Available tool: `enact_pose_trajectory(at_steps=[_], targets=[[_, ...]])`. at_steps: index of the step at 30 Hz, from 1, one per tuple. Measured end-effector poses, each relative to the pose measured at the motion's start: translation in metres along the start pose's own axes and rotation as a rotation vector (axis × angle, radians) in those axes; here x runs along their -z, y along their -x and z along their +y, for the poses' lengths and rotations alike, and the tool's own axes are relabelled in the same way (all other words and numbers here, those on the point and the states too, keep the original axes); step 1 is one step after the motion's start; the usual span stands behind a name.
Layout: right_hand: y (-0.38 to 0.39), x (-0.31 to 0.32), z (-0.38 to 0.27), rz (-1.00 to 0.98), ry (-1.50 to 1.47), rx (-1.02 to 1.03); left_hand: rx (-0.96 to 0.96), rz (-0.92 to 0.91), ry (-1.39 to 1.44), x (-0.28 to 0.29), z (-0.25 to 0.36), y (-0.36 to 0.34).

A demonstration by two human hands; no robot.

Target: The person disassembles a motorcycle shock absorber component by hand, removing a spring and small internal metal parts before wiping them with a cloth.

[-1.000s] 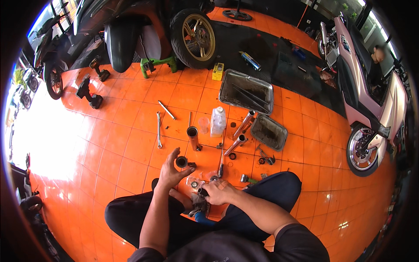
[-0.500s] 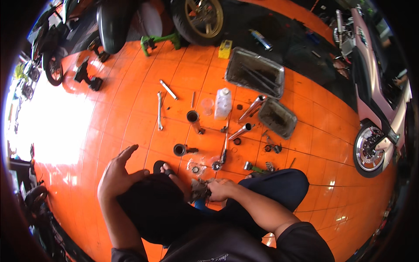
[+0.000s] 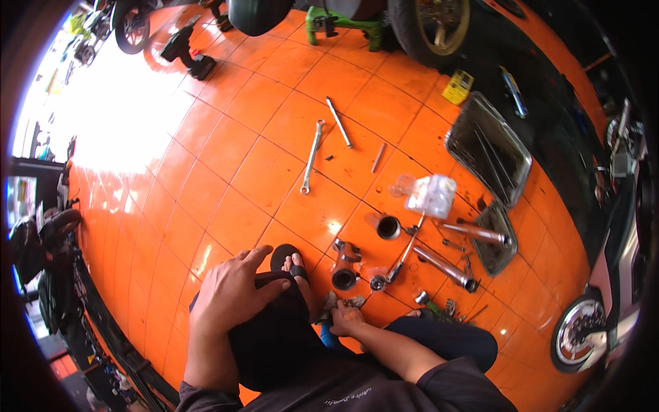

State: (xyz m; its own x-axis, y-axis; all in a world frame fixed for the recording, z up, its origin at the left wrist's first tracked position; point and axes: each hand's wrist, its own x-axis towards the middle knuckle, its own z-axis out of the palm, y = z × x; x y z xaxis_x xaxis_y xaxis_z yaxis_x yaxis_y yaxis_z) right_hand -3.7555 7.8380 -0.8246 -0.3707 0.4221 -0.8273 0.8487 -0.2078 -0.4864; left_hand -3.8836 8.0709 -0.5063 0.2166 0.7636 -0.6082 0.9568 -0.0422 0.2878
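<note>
My left hand (image 3: 237, 292) hovers over my left knee with fingers apart, holding nothing. My right hand (image 3: 345, 318) is closed on a grey rag (image 3: 329, 302) between my legs, near a blue object (image 3: 328, 336). Just beyond lie a dark open cylinder (image 3: 344, 278) and a second one (image 3: 388, 227), with a long ratchet (image 3: 405, 255), two chrome tubes (image 3: 443, 266) (image 3: 473, 232) and a green-handled hammer (image 3: 432, 305). A double-ended ring wrench (image 3: 312, 158) and a thin steel bar (image 3: 338, 122) lie farther forward, left of a translucent bottle (image 3: 431, 196).
Oily metal trays (image 3: 469, 115) (image 3: 508, 258) sit at the right. A yellow box (image 3: 457, 86), a green stand (image 3: 343, 27) and a cordless drill (image 3: 182, 51) lie at the back. Parked motorcycles surround the orange tiles, including a pink one (image 3: 600, 295) at right.
My left hand has left the nearer cylinder and pulled back over my knee. My right hand stays at the rag. The view has turned leftward, shifting floor items rightward in the picture.
</note>
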Motion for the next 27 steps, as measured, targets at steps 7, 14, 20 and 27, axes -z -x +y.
enact_pose_trajectory(at_steps=[7,14,20,27], targets=[[0.075,0.054,-0.014,-0.066,-0.245,0.057,0.144,-0.26,-0.079,0.012,-0.026,-0.034],[0.228,0.055,-0.063,0.239,-0.629,-0.039,0.189,0.094,0.261,-0.092,-0.085,0.019],[0.397,0.166,-0.205,0.025,-0.931,0.116,0.172,-0.578,1.67,0.012,0.021,0.271],[0.434,0.169,-0.374,-0.347,-0.729,0.11,0.078,0.023,1.662,0.062,-0.06,0.418]])
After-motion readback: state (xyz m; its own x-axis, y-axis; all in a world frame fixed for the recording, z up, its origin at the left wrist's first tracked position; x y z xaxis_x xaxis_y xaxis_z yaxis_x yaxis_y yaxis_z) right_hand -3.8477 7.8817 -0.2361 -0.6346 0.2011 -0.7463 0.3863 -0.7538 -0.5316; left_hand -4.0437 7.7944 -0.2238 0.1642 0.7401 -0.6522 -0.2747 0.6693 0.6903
